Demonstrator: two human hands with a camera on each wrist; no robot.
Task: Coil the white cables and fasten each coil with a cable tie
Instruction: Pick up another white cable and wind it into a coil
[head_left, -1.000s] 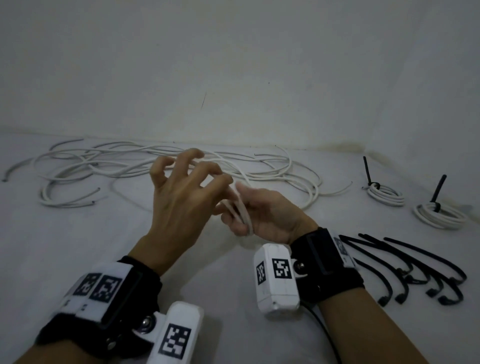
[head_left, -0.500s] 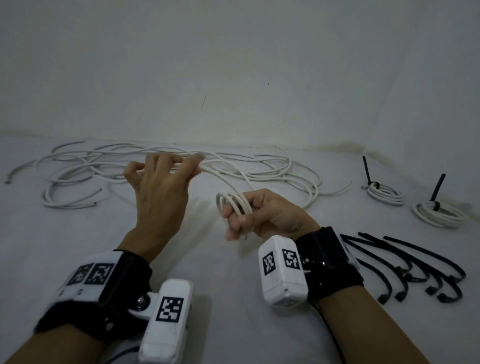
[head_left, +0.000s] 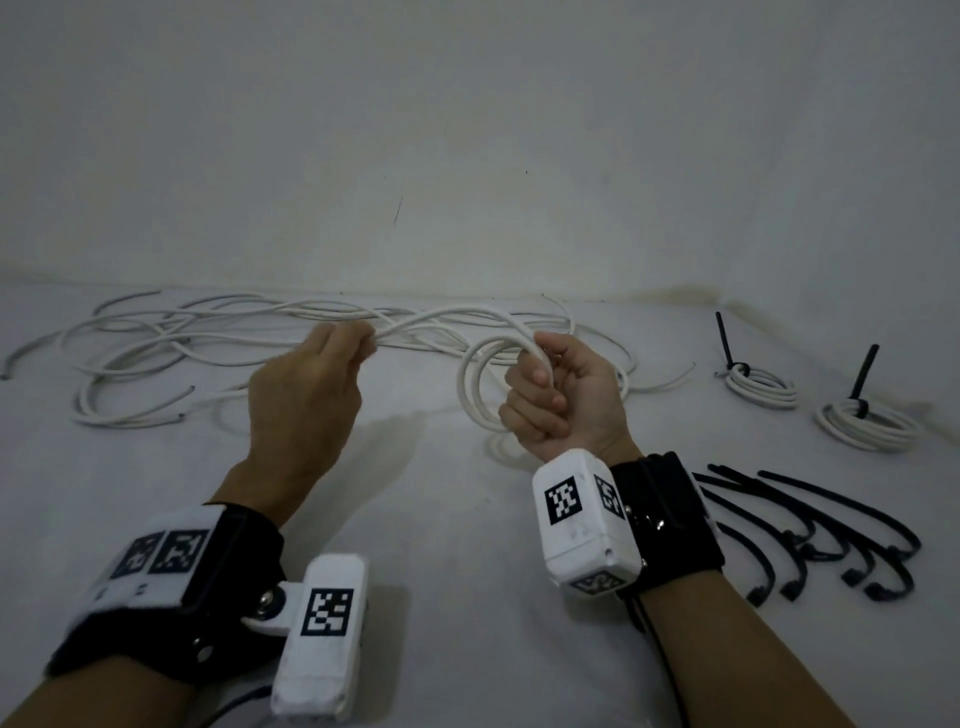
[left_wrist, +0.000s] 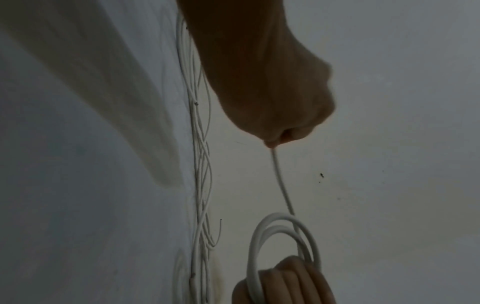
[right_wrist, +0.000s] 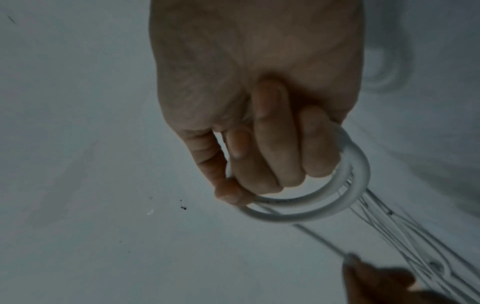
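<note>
My right hand (head_left: 558, 397) grips a small coil of white cable (head_left: 475, 387) held upright above the white surface; its fingers (right_wrist: 270, 144) curl through the loops (right_wrist: 345, 185). From that coil a strand of the same cable (head_left: 447, 318) runs left to my left hand (head_left: 311, 384), which pinches it at the fingertips (left_wrist: 272, 140). In the left wrist view the strand (left_wrist: 281, 185) drops from the pinch to the coil (left_wrist: 262, 246). Behind both hands lies a loose tangle of white cables (head_left: 156, 353).
Two finished coils, each with an upright black tie, lie at the right: one (head_left: 761, 384) farther back, one (head_left: 865, 428) nearer. Several loose black cable ties (head_left: 826, 535) lie beside my right wrist. A white wall (head_left: 467, 156) rises close behind the cables.
My left hand has moved left, away from the right hand, and closed its spread fingers onto the strand. The right hand has turned the coil upright and lifted it.
</note>
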